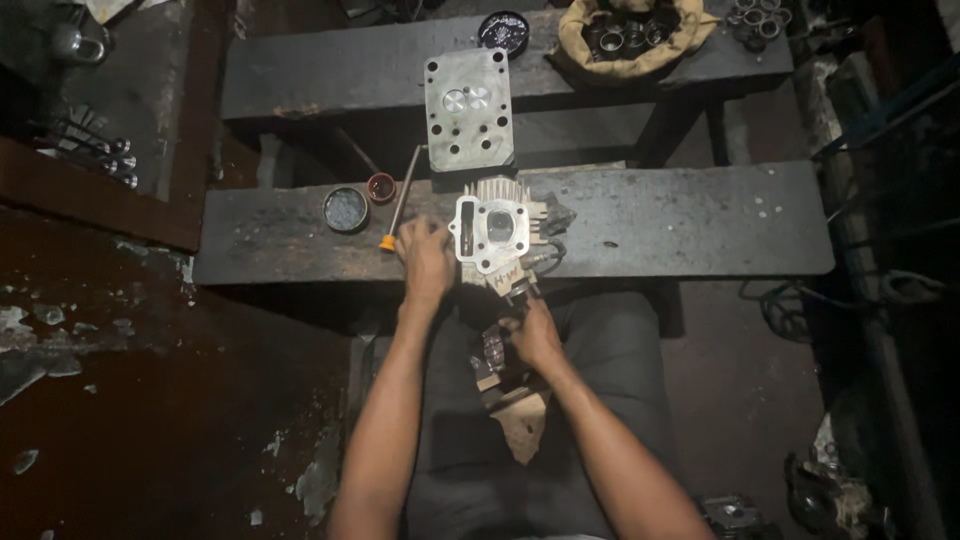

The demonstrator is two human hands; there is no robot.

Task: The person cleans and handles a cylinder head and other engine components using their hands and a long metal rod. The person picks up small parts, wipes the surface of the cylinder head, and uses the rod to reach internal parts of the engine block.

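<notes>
From the head view we see our left hand [425, 258] resting on the near dark table [680, 225], its fingers curled against the left side of a small finned engine cylinder head [492, 228] that sits at the table's front edge. Our right hand [535, 335] is lower, over our lap, fingers closed around a small dark tool or part [520, 290] that points up into the underside of the head; what it is we cannot tell. The head looks bare and open at its centre, so the work seems mid-way, with parts not yet fitted. Beside our left hand lie an orange-tipped rod [403, 195], a round tin [346, 209] and a small red cap [381, 187]. Behind, a flat grey plate [469, 110] leans on the far bench. The dim light hides the objects on our lap and the bag's [634, 35] contents.
</notes>
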